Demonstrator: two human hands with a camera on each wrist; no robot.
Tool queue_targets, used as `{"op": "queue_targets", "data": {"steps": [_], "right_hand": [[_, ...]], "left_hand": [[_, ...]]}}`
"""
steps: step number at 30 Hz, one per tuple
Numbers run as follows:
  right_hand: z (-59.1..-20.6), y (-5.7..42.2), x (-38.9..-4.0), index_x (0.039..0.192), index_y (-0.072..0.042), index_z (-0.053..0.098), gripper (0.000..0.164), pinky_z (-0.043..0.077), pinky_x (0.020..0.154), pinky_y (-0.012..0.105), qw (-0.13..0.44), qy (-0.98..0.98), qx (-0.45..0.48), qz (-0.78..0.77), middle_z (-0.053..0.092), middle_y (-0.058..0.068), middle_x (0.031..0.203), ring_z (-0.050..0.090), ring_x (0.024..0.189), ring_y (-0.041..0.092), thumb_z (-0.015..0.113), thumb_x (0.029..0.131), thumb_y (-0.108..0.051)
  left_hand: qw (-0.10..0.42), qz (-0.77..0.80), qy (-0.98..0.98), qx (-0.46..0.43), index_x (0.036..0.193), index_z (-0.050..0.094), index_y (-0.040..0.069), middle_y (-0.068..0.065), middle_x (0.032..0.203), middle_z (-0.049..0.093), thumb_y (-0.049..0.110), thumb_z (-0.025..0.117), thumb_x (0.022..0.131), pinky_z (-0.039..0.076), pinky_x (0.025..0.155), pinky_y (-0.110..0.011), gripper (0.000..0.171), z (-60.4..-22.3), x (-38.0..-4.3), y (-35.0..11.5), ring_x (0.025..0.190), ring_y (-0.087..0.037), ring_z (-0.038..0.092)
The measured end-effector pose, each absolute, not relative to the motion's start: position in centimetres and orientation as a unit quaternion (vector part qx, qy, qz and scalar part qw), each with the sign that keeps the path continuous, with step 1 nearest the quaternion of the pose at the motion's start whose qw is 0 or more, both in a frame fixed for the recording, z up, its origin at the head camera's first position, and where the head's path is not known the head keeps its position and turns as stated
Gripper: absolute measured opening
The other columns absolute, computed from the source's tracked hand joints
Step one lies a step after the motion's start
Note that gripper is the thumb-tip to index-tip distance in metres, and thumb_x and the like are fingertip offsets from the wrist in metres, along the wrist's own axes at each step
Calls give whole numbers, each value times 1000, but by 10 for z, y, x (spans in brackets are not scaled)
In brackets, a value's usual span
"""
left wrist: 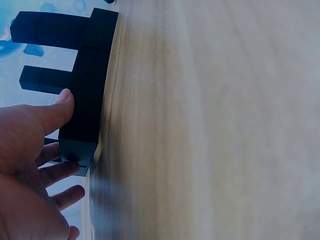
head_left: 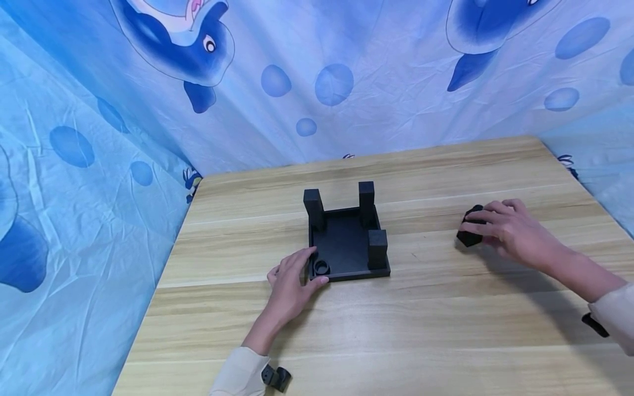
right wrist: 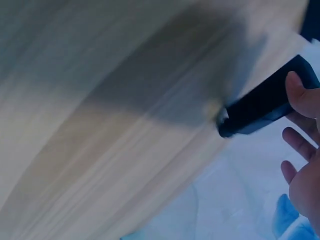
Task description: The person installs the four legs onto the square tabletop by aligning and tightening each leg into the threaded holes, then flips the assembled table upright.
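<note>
A black square tray-like base (head_left: pixel 342 245) lies on the table with three upright block legs (head_left: pixel 377 250) at its corners. Its near left corner bears a round ring-shaped socket (head_left: pixel 322 268). My left hand (head_left: pixel 289 286) holds that corner, thumb on the front side and fingers along the left; the left wrist view shows the thumb against the base's side (left wrist: pixel 85 100). Off to the right, my right hand (head_left: pixel 512 231) grips a loose black block leg (right wrist: pixel 265 100) between thumb and fingers. A short round peg (right wrist: pixel 225 127) sticks out of this leg's end.
The wood-grain table (head_left: pixel 396 330) stretches around the base, its back edge meeting a blue curtain (head_left: pixel 297 71) printed with dolphins and bubbles. More curtain hangs at the left. A black band piece (head_left: pixel 277 378) sits at my left cuff.
</note>
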State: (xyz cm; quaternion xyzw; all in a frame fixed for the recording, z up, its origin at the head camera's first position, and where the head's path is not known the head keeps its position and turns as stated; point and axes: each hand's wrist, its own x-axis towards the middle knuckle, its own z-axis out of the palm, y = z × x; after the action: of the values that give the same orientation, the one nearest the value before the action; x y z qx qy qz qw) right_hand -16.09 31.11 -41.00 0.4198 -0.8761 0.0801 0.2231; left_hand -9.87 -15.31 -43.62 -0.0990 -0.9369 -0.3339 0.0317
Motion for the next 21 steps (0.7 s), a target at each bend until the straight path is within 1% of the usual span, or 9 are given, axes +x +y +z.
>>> {"op": "queue_targets", "data": {"steps": [2, 4, 5, 7, 8, 9, 11, 19, 21], "right_hand": [[-404, 303, -160, 114, -14, 70, 55, 32, 77, 52, 236, -875, 403, 123, 69, 10, 104, 54, 95, 29, 32, 102, -51], [-397, 295, -159, 114, -13, 71, 59, 31, 78, 48, 239, -875, 384, 174, 70, 10, 101, 54, 94, 26, 36, 98, -57], [-394, 292, -158, 114, -13, 71, 49, 30, 78, 45, 236, -875, 373, 198, 71, 11, 102, 54, 95, 23, 49, 95, -53], [-387, 285, -156, 114, -14, 72, 34, 28, 78, 39, 227, -877, 349, 240, 72, 8, 102, 53, 95, 15, 72, 86, -34], [-384, 282, -155, 114, -15, 72, 37, 27, 78, 37, 221, -878, 337, 260, 72, 5, 103, 52, 96, 11, 79, 78, -21], [-382, 280, -154, 114, -15, 72, 45, 27, 78, 35, 215, -877, 326, 279, 72, 1, 104, 51, 97, 7, 84, 70, -9], [-378, 276, -153, 113, -15, 73, 63, 26, 79, 31, 207, -876, 311, 306, 72, -3, 105, 49, 98, 1, 86, 56, 8], [-376, 271, -152, 113, -13, 73, 62, 29, 83, 23, 197, -866, 291, 356, 70, -14, 105, 49, 99, -2, 84, 57, 12], [-375, 269, -152, 113, -11, 72, 62, 31, 83, 20, 198, -862, 294, 363, 70, -12, 106, 50, 99, -1, 83, 58, 13]], "left_hand": [[32, -333, -937, -98, 142, 46, 23, 3, 143, 48, 37, 73, 84, 15, 98, -53, 66, -436, -99, -153, 133, -23, 37], [33, -331, -938, -99, 142, 47, 23, 3, 143, 48, 37, 74, 84, 15, 98, -53, 66, -436, -99, -153, 133, -23, 37], [32, -331, -938, -98, 142, 47, 23, 3, 143, 48, 37, 73, 84, 15, 98, -53, 66, -436, -99, -153, 133, -23, 37], [31, -330, -938, -98, 142, 47, 23, 3, 143, 48, 37, 73, 84, 15, 98, -53, 66, -436, -99, -153, 133, -23, 37], [30, -330, -939, -98, 142, 47, 23, 3, 143, 48, 37, 73, 84, 15, 98, -53, 66, -436, -99, -153, 134, -23, 37], [29, -330, -939, -97, 143, 46, 23, 3, 143, 48, 38, 73, 84, 15, 98, -53, 66, -436, -99, -153, 134, -23, 37], [28, -329, -939, -97, 143, 46, 23, 3, 143, 48, 38, 73, 84, 15, 98, -53, 66, -436, -99, -153, 134, -23, 37], [29, -331, -938, -97, 143, 46, 23, 3, 143, 48, 38, 72, 85, 15, 98, -52, 65, -437, -99, -153, 134, -23, 37], [30, -332, -938, -98, 143, 46, 23, 3, 143, 48, 38, 72, 85, 15, 98, -52, 65, -437, -99, -153, 134, -23, 37]]}}
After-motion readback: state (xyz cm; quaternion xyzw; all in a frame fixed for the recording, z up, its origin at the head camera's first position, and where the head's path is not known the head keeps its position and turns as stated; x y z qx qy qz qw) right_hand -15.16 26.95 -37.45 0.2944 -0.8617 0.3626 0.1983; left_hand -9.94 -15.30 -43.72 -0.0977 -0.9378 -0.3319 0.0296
